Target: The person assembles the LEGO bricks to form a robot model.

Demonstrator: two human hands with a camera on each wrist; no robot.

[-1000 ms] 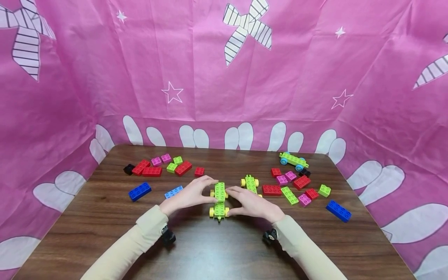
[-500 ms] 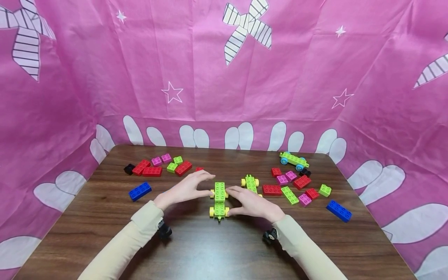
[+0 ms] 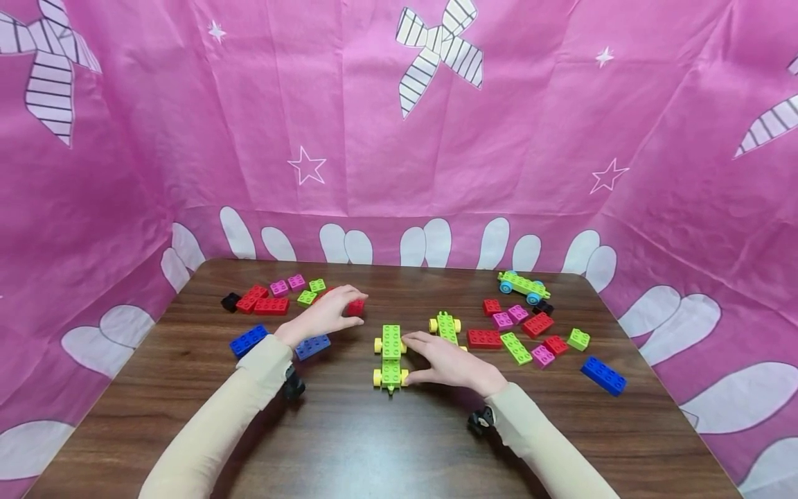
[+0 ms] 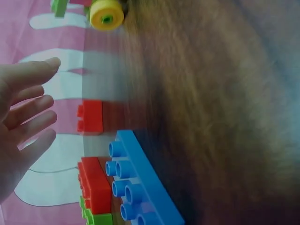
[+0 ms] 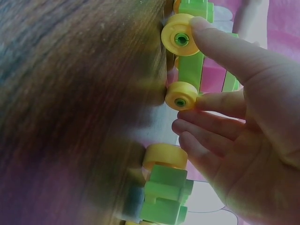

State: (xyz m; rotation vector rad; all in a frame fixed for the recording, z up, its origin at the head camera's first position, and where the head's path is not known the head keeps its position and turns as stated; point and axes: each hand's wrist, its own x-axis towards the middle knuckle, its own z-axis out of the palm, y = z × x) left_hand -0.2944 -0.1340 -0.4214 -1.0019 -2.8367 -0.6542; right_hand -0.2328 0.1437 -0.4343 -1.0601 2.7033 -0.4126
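My left hand [image 3: 327, 315], fingers spread and holding nothing, hovers over the left-centre bricks. Beneath or beside it are a light blue brick [image 3: 313, 346] and a small red brick [image 3: 355, 307]; the left wrist view shows that red brick [image 4: 92, 117] apart from the fingers. My right hand [image 3: 451, 362] rests against the right side of a lime-green toy car base [image 3: 391, 374] with yellow wheels. Its thumb touches one yellow wheel [image 5: 179, 35] and its index finger another. A lime-green brick [image 3: 391, 337] sits raised on the base, with pink showing between them.
A second yellow-wheeled base [image 3: 447, 327] stands just beyond my right hand. Red, pink, green and blue bricks lie right, near a blue-wheeled base [image 3: 522, 285]. More red bricks [image 3: 271, 306] and a dark blue brick [image 3: 249, 340] lie left.
My left hand has left the car base's side and moved left and away from me, over the light blue and red bricks. The right hand and car base have stayed in place.
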